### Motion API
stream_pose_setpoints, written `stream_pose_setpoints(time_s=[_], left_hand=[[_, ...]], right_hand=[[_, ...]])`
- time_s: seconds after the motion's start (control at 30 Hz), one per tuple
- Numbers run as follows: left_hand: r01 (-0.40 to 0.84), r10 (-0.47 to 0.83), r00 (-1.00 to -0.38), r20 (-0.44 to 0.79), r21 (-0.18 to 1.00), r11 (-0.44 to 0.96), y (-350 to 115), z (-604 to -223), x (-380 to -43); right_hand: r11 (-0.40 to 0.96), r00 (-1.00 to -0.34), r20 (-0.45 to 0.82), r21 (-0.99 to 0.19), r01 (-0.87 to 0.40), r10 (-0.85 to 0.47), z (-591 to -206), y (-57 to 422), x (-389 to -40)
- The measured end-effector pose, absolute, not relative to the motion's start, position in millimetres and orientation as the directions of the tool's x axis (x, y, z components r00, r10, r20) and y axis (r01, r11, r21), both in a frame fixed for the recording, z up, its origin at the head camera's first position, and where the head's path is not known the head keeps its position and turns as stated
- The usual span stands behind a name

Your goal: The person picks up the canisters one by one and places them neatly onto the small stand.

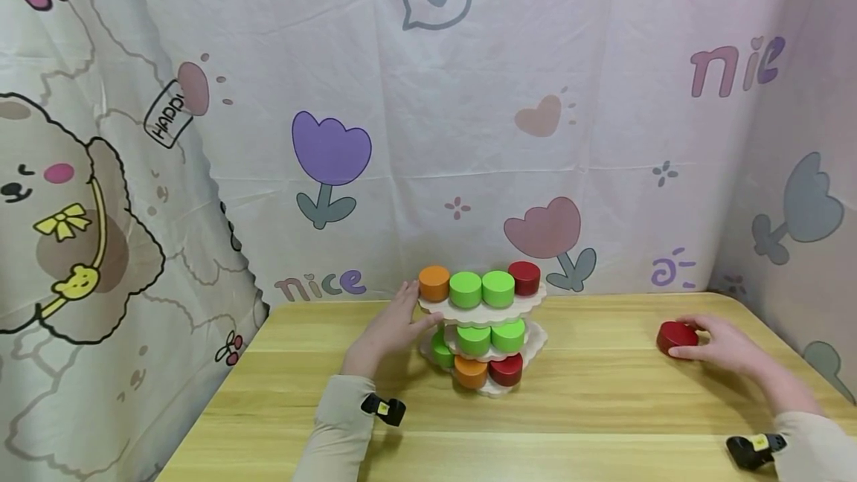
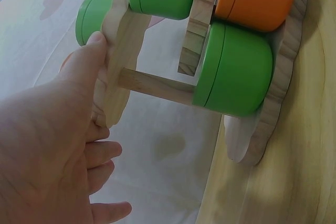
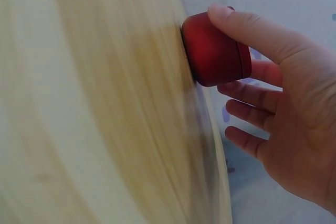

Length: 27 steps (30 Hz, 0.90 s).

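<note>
A tiered wooden stand with scalloped tiers holds round tins: green, orange and red on the top tier, and more on the tiers below. My left hand grips the top tier's left rim, its thumb at the front beside a green tin and the other fingers curled past the edge. Well to the right, my right hand pinches another red tin between thumb and fingers, low at the table surface. Whether that tin touches the table is hard to tell.
The wooden table stretches between the stand and my right hand. Its back edge meets a printed cloth that also hangs along both sides. Each wrist wears a small black camera.
</note>
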<state>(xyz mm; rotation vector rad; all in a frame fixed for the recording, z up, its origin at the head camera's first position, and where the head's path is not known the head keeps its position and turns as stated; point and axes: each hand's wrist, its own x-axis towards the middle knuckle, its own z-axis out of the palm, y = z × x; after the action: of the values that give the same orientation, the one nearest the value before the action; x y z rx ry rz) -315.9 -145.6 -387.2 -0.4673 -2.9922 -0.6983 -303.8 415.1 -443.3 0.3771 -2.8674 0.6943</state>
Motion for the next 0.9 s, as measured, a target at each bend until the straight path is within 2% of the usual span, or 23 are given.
stream_pose_setpoints(time_s=[0.4, 0.9], left_hand=[[0.285, 0.272, -0.958, 0.094, 0.433, 0.855, -145.5, -387.3, -315.3], [0.293, 0.275, -0.956, 0.103, 0.423, 0.858, -145.3, -389.1, -316.2]], right_hand=[[0.866, -0.94, 0.25, -0.386, -0.318, -0.234, -440.2, 399.9, -305.6], [0.859, -0.898, 0.326, -0.322, -0.398, -0.295, -426.8, 355.0, -306.7]])
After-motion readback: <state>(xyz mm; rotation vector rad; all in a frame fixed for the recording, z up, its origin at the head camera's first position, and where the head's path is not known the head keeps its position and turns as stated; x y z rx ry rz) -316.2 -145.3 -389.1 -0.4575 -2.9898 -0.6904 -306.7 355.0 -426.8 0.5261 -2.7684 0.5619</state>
